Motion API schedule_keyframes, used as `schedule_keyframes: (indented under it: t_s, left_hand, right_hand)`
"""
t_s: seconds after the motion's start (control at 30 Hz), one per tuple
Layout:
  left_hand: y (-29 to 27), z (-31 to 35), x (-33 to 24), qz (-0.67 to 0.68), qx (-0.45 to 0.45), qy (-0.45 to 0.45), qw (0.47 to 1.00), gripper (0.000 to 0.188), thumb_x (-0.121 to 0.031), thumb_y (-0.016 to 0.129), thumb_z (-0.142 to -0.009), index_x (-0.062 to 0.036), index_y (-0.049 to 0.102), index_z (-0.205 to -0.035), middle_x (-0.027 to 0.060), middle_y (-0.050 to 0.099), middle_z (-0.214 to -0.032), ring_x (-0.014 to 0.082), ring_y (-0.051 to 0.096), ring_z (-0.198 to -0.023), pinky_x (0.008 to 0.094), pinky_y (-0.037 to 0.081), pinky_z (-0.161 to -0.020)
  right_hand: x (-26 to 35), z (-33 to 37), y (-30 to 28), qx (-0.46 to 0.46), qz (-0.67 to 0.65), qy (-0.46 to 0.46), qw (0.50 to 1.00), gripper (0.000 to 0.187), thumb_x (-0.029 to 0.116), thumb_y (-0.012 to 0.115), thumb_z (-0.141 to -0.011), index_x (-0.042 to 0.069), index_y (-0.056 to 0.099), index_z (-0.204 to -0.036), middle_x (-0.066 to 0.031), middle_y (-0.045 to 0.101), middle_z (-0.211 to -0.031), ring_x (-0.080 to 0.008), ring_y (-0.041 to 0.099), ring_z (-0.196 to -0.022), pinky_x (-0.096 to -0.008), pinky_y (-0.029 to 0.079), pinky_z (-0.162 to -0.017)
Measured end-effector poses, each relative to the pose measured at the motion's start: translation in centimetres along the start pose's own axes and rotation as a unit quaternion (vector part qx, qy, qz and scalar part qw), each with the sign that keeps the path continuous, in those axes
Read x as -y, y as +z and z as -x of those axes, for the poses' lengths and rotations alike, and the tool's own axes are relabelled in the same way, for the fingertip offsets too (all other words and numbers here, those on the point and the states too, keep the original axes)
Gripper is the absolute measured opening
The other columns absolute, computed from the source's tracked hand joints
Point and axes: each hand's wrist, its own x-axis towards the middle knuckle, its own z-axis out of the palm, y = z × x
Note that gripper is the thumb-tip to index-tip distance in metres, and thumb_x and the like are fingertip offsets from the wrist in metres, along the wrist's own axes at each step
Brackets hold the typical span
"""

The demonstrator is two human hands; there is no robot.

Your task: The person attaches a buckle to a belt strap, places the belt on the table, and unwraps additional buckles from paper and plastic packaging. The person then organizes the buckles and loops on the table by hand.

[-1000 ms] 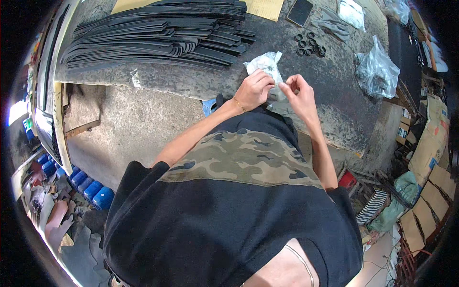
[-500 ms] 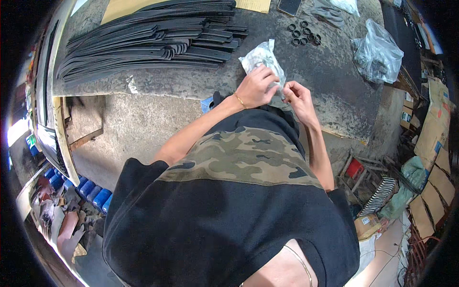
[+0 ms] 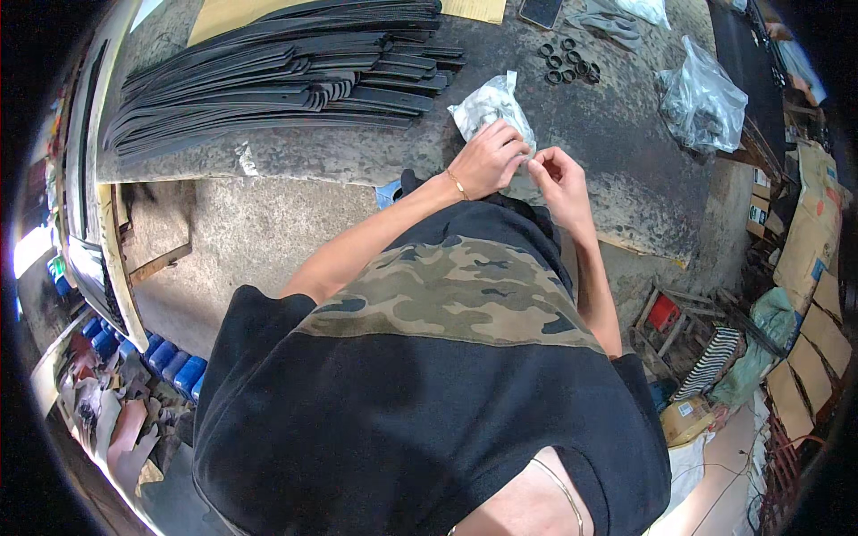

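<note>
A clear and white plastic bag (image 3: 487,100) lies at the near edge of the worktable, with its contents hard to make out. My left hand (image 3: 489,163) rests over the near part of the bag, its fingers curled closed on the plastic. Close beside it, my right hand (image 3: 561,186) pinches with thumb and forefinger at the bag's near right corner. The fingertips of both hands almost meet there. Just beyond the bag, to the right, several small black rings (image 3: 569,62) are grouped on the table.
Long black leather-like strips (image 3: 277,80) are piled across the left of the dark worktable (image 3: 626,134). A second clear plastic bag (image 3: 706,98) sits at the right edge. A phone (image 3: 540,11) and a grey glove (image 3: 608,22) lie at the back. Blue containers (image 3: 174,362) stand lower left.
My left hand has shifted slightly right toward my right hand, and the fingertips have drawn closer together at the bag's corner. The bag stays in place.
</note>
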Motion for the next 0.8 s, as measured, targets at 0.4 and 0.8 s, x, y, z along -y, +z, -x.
schedule_keyframes:
  t_s: [0.4,0.8]
  left_hand:
    - [0.6,-0.1,0.2,0.0,-0.002,-0.032,0.999,0.005,-0.003,0.058,-0.076,-0.0028,0.059,-0.081,0.0099,0.056,-0.084,0.029,0.052,-0.084,0.0378,0.042,-0.076]
    - [0.0,-0.1,-0.1,0.038,0.005,-0.098,0.994,0.004,-0.004,0.059,-0.077,-0.0009,0.059,-0.079,0.0114,0.057,-0.08,0.0303,0.053,-0.082,0.0381,0.042,-0.077]
  right_hand:
    - [1.9,0.0,2.3,-0.121,0.451,-0.094,0.879,0.019,0.017,0.065,-0.082,-0.001,0.06,-0.086,-0.0194,0.062,-0.084,-0.0375,0.061,-0.078,-0.0446,0.048,-0.069]
    - [1.2,0.1,1.8,-0.139,0.437,-0.129,0.879,0.018,0.019,0.061,-0.082,0.002,0.059,-0.077,-0.0142,0.062,-0.078,-0.0331,0.062,-0.076,-0.0445,0.049,-0.062]
